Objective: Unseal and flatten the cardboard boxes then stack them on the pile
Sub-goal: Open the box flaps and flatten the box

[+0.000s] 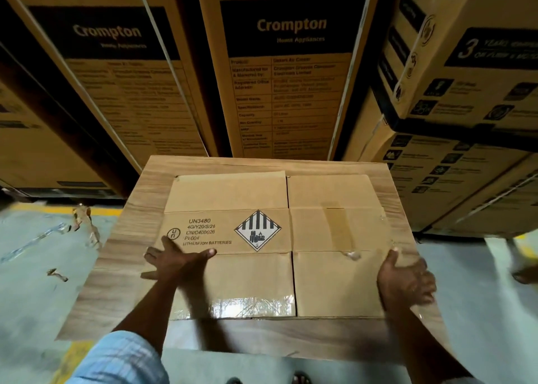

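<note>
You are looking down at a flattened box (262,238) lying in the centre of the frame on top of the pile (122,267), a wider wood-grain sheet showing around its edges. Your left hand (177,260) is lying flat on the box at centre left, fingers spread wide, palm down just below the "LITHIUM ION BATTERIES" print, gripping nothing. Your right hand (406,281) is sitting at the box's right edge, lower right of centre, fingers extended and open; whether it is touching the cardboard or just off it, you cannot tell, as it is blurred. Clear tape (233,306) is shining along the box's near flap. Tall Crompton cartons (291,72) are filling the upper frame. Scraps (84,223) are lying on the grey floor (29,281) at the left.
</note>
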